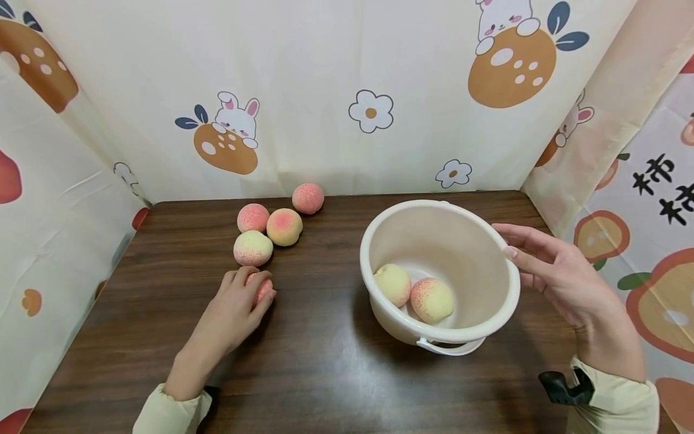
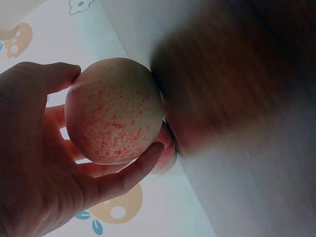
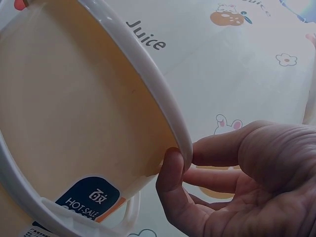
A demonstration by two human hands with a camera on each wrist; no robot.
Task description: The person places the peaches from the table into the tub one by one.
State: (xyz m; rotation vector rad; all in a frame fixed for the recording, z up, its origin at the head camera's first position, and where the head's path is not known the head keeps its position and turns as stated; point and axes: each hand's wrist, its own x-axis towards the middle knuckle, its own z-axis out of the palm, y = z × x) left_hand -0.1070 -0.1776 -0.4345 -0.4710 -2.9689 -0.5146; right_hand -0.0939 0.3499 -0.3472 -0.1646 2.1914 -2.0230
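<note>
- Left hand (image 1: 232,307) curls round a peach (image 1: 263,290) (roundish, no clear long axis); four other peaches (image 1: 284,227) lie just beyond;
- bucket (image 1: 458,253) stands well apart, to the held peach's right;
- right hand (image 1: 564,274) pinches its right rim

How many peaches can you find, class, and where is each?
7: one held peach in the left hand; pale peach, orange peach, left pink peach and back pink peach on the table; left peach and right peach in the bucket, whose near wall may hide more.
</note>
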